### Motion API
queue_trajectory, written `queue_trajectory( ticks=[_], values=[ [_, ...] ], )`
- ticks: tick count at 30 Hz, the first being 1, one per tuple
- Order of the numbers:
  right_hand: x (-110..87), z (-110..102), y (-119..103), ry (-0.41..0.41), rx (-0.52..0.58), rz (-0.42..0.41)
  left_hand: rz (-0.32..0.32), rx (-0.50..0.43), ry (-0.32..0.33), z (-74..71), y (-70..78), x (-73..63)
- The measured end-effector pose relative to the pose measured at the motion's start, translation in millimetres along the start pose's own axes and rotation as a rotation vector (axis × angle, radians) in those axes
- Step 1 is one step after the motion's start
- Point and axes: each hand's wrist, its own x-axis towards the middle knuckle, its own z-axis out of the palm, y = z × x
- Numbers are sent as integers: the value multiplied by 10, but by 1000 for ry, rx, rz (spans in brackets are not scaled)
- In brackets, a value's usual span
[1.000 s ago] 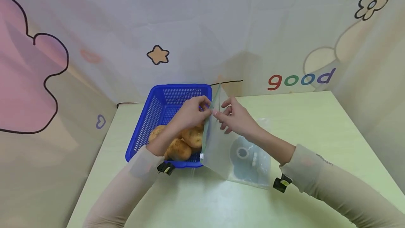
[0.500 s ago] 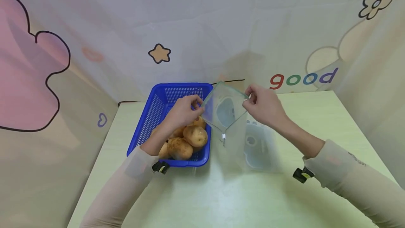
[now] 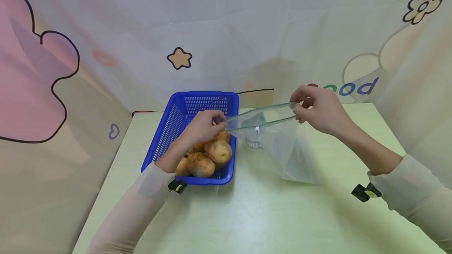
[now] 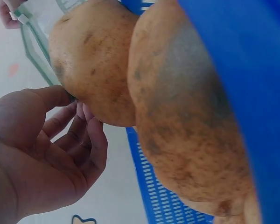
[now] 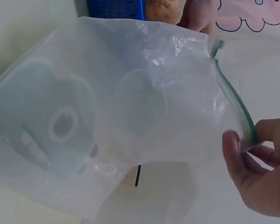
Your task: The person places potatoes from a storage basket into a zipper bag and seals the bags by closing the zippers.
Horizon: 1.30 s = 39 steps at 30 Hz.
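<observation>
A translucent zip bag (image 3: 279, 144) with a green zip edge and a small white slider hangs between both hands, its mouth spread into a long narrow gap. My left hand (image 3: 206, 126) pinches one end of the mouth above the basket. The other end is pinched between thumb and fingers of my right hand (image 3: 319, 109), higher and to the right. Pale blue printed shapes show on the bag in the right wrist view. Several potatoes (image 3: 201, 164) lie in the blue basket (image 3: 152, 158), right under the left hand; two potatoes (image 4: 93, 60) fill much of the left wrist view.
The basket stands at the left back of the pale green table (image 3: 247, 214). Behind it hangs a printed cloth (image 3: 212, 22) with a star and lettering. A dark cord (image 3: 256, 91) runs along the cloth behind the basket.
My right hand has moved right and up, drawing the bag's mouth apart from a folded, nearly flat state. The bag's body has lifted and swung right. The left hand has shifted slightly left.
</observation>
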Motion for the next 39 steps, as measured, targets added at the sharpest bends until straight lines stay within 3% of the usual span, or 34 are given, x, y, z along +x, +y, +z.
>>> queue_trajectory(
  ticks=[4,8,12,15,19,25,31,35,39],
  values=[
    [-3,23,18,-95,89,-60,-7,-27,1,5,-70,-1],
    [30,67,77,-148,94,-201,-14,-83,-7,9,-145,-1],
    [61,156,138,-84,20,-375,-10,-141,-34,-6,-205,-18],
    [80,221,169,-23,-7,-443,15,-119,-67,-42,-246,-74],
    [87,276,222,19,-20,-458,69,-93,-118,-80,-284,-235],
    [87,313,306,32,-54,-461,93,-99,-200,-51,-330,-466],
    [120,352,346,41,-58,-490,97,13,-194,-36,-332,-536],
    [124,382,357,35,-40,-509,111,-60,-180,-68,-320,-543],
    [139,397,366,16,-10,-510,152,-149,-110,-143,-225,-493]
  ],
)
